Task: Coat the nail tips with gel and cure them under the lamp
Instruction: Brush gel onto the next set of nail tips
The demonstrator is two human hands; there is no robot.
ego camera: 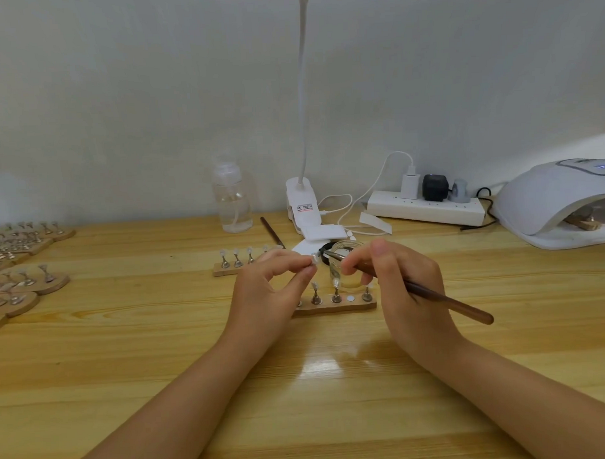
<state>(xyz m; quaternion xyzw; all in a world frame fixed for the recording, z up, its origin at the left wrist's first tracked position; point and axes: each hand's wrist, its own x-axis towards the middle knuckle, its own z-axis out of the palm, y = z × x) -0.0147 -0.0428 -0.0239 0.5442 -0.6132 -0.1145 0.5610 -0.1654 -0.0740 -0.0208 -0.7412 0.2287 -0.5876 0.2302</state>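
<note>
Wooden bench (126,338) under both hands; left hand (269,292) fingers (304,271) pinch a nail tip (314,260); right hand (399,281) fingers grip a brush (447,301), its tip touching the nail.

Brown brush (433,295), white curing lamp (547,200), pale wooden table (126,338)

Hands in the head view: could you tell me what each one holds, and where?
Left hand pinches a nail tip between thumb and forefinger. Right hand grips the brush near its bristle end.
</note>
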